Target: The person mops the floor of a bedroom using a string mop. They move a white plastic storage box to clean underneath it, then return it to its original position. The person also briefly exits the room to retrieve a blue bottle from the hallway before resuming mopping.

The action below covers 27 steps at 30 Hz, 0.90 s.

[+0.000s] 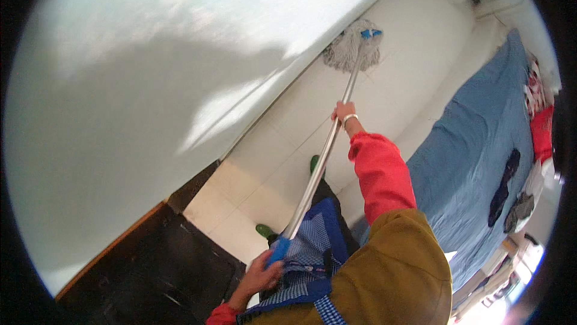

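A string mop crosses the view from its grey-white yarn head [343,52] on the floor to its upper end near my body. My right hand [344,111], with a light bracelet at the wrist, is closed around the middle of the metal handle [311,185]. Lower in view, my left hand [261,272] holds the blue grip [279,250] at the handle's top end. Blue plastic [371,33] joins the handle to the mop head. The yarn lies spread on the tiles, against or very close to the wall's foot.
A pale wall [135,90] runs along the left of the tiled floor [288,140]. Blue cloth [469,135] covers a bed-like surface at right, with dark garments [504,187] on it. My green shoes [263,230] stand on the tiles. A dark surface [176,262] lies lower left.
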Each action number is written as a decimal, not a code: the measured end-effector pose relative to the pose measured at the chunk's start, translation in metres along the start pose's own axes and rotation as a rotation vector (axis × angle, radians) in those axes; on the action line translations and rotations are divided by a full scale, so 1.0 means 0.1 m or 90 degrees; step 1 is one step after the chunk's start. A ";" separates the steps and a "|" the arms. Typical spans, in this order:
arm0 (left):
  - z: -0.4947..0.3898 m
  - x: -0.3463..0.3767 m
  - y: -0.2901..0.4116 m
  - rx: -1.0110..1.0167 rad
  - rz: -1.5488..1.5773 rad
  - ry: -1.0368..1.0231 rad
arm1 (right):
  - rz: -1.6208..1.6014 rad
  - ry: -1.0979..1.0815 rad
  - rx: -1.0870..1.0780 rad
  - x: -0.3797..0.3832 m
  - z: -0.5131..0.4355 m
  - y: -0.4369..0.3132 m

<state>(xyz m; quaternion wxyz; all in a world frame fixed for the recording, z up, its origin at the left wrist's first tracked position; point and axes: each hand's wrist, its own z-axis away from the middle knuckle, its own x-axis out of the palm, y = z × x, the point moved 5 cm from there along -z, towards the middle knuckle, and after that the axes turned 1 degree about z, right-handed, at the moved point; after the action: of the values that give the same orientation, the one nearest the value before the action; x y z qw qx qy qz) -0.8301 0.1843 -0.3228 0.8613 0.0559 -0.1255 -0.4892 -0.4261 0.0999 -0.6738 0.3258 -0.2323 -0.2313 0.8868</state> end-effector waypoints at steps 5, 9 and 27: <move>-0.48 0.64 0.39 0.090 0.046 -0.137 | 0.765 0.112 -0.064 -0.42 0.11 -0.40; -0.24 0.33 0.07 0.079 0.066 -0.089 | 0.971 0.072 -0.131 0.19 0.61 -0.31; 3.15 -2.94 -4.94 0.100 0.089 0.292 | 0.939 -0.343 -0.298 5.35 4.87 1.88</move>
<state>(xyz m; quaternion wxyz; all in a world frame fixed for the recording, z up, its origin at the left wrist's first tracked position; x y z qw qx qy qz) -1.4691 0.1897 -0.1757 0.8919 0.2234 0.0317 -0.3919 -1.1521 0.2125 -0.5372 -0.4645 -0.1657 -0.2685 0.8275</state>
